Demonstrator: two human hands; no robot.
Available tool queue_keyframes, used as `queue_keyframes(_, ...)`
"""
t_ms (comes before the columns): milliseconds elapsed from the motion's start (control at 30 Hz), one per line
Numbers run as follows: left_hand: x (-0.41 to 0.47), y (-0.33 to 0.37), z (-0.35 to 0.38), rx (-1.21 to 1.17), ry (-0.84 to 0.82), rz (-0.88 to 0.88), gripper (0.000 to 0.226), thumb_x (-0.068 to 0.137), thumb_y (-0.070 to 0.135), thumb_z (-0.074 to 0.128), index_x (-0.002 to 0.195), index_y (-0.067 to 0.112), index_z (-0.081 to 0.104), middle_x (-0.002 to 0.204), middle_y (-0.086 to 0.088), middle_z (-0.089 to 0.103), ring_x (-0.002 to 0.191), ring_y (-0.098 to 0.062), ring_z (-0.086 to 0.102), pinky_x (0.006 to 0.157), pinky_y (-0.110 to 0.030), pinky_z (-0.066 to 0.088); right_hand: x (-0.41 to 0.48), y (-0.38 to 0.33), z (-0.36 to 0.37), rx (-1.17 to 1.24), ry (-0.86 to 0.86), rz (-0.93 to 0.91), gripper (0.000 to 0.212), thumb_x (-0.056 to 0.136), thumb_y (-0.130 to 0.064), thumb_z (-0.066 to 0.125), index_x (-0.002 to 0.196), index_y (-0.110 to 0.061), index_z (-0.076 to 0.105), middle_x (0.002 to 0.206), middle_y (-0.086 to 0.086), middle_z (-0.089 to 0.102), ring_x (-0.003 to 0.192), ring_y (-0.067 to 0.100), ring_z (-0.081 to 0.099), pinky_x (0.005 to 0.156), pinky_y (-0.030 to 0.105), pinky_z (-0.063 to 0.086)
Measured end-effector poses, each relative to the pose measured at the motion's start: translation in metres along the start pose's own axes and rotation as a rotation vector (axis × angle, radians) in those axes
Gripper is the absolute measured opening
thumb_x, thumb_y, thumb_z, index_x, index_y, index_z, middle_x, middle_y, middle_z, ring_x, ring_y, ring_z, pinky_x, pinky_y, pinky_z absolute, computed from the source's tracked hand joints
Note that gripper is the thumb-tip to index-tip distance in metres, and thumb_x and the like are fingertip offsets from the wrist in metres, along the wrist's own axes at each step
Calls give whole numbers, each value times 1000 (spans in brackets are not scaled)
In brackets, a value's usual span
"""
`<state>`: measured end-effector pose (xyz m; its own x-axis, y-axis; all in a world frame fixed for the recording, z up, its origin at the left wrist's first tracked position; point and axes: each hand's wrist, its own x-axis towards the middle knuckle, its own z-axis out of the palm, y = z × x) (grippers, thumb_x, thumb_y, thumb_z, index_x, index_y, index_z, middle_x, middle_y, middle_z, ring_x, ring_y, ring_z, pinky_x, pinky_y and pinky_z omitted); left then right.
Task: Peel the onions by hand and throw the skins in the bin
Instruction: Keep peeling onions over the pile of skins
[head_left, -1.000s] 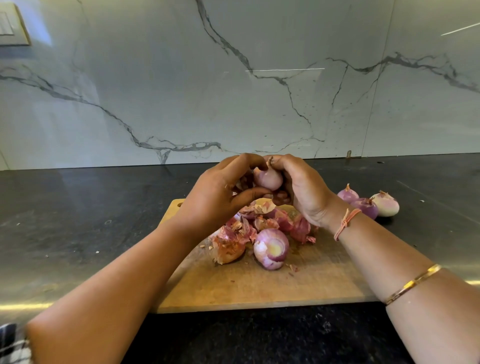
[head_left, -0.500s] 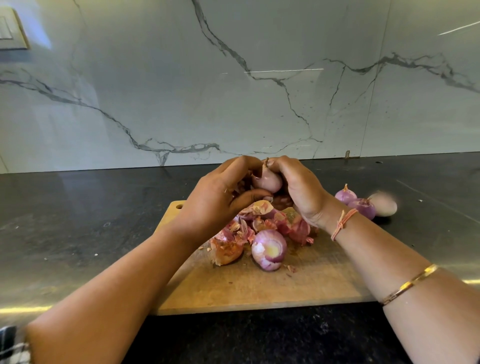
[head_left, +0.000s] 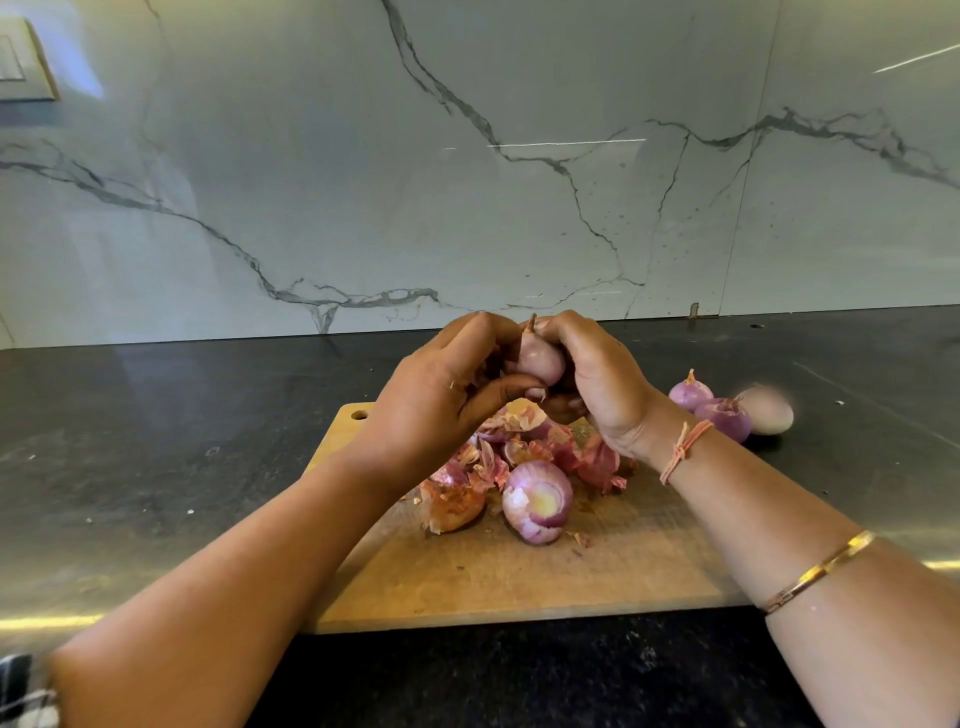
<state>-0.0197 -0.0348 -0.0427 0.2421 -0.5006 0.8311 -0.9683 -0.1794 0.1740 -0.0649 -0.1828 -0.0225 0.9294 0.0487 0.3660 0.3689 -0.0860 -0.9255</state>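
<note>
Behind the wooden board (head_left: 519, 582), a marble wall (head_left: 467, 182) is being seen. Above its far end, an onion (head_left: 540, 358) is being gripped by the curled fingers of the right hand (head_left: 602, 379), likely to hold it still, while its skin is being pinched by the left hand (head_left: 431, 405). Loose skins (head_left: 519, 447) are being piled on the board, likely for one trip to the bin. Three onions (head_left: 717, 410) are being set aside right of it.
</note>
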Motion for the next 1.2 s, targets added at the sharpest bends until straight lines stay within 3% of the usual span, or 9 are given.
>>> queue_keyframes(100, 0, 0, 1, 34, 28, 12, 19, 89, 37, 53, 100, 25, 44, 90, 12, 50, 78, -7, 51, 64, -22, 47, -1, -2, 1, 56, -5, 30, 36, 98, -16, 24, 65, -11, 37, 49, 3, 31, 32, 4, 24, 37, 12, 19)
queue_keyframes(200, 0, 1, 0, 13, 39, -3, 25, 88, 36, 54, 107, 25, 42, 95, 20, 48, 82, -3, 52, 68, -14, 47, -1, -1, 1, 50, 12, 56, 37, 98, -18, 26, 64, -12, 38, 51, 4, 30, 33, 5, 21, 40, 13, 14)
queue_keyframes(267, 0, 1, 0, 23, 31, 3, 28, 88, 36, 53, 111, 25, 41, 100, 14, 50, 84, -5, 53, 69, -17, 48, -1, -1, 1, 38, 30, 71, 39, 99, -19, 25, 63, -12, 40, 46, 1, 34, 32, 4, 24, 39, 14, 15)
queue_keyframes(533, 1, 2, 0, 71, 69, 6, 12, 91, 30, 51, 99, 25, 45, 91, 12, 49, 80, -5, 50, 63, -17, 44, -5, -5, 4, 92, -4, 100, 42, 100, -22, 24, 62, -9, 39, 45, 1, 41, 29, 2, 30, 33, 12, 18)
queue_keyframes(700, 0, -1, -2, 12, 88, -84, 13, 90, 36, 54, 90, 32, 42, 83, 19, 49, 74, -1, 50, 59, -14, 41, -2, 1, 4, 109, -100, 157, 60, 97, -51, 27, 51, -23, 53, 50, 0, 39, 36, 7, 18, 39, 17, 9)
queue_keyframes(867, 1, 0, -1, -40, 139, -199, 17, 89, 35, 54, 84, 37, 38, 73, 7, 55, 61, -20, 55, 54, -36, 45, 1, 1, -2, 156, -80, 157, 48, 97, -49, 32, 70, -17, 56, 50, -2, 37, 34, 6, 19, 39, 17, 11)
queue_keyframes(1033, 2, 2, -4, -66, 139, -146, 23, 91, 27, 59, 106, 29, 41, 82, 14, 53, 66, -1, 52, 57, -10, 40, 1, 3, -4, 130, -80, 149, 50, 98, -48, 31, 68, -17, 57, 48, -2, 36, 33, 6, 18, 39, 18, 9)
queue_keyframes(1200, 2, 0, -3, -57, 60, -125, 15, 92, 22, 53, 96, 33, 43, 86, 18, 54, 70, -1, 55, 59, -15, 45, 2, 4, -4, 114, -29, 171, 57, 98, -49, 32, 56, -24, 60, 48, -2, 36, 34, 6, 18, 39, 17, 10)
